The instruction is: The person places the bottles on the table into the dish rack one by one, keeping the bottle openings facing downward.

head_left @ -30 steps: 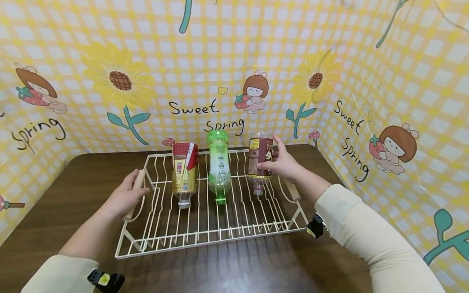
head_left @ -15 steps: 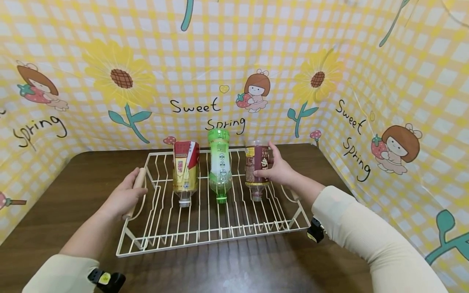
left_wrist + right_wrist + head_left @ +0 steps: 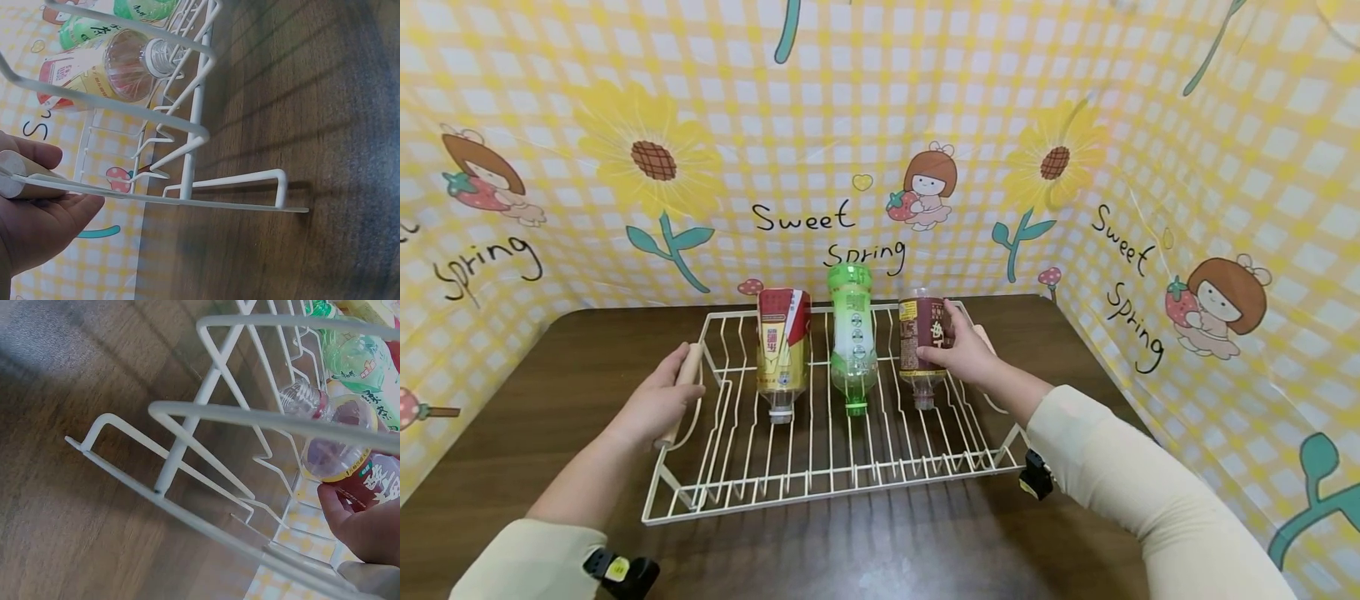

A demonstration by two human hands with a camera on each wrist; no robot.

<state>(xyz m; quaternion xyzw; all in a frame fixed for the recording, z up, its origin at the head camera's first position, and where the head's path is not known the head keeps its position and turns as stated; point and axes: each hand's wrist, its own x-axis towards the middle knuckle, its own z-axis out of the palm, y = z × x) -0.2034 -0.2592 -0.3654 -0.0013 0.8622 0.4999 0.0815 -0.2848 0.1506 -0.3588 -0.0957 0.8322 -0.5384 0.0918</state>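
Round the left wooden handle point(image 3: 691, 367) of a cream wire dish rack point(image 3: 842, 492) my left hand point(image 3: 655, 404) is curled; the handle also shows in the left wrist view. My right hand point(image 3: 966, 350) holds an upside-down plastic bottle with a dark maroon label point(image 3: 919, 333), its neck down among the rack's wires. Thumb in front, fingers behind on its right side, the latter partly hidden. Left of it stand a green bottle point(image 3: 853, 346) and a red-and-gold labelled bottle point(image 3: 782, 346), both also upside down in the rack.
The rack stands on a dark brown wooden table point(image 3: 820, 550). Behind and beside the table hangs a yellow checked cloth point(image 3: 820, 125) printed with flowers and figures. The rack's right wooden handle point(image 3: 983, 338) is partly behind the right hand.
The right hand has brought the maroon-labelled bottle slightly left and lower into the rack, nearer the green bottle. My left hand has kept its grip on the handle.
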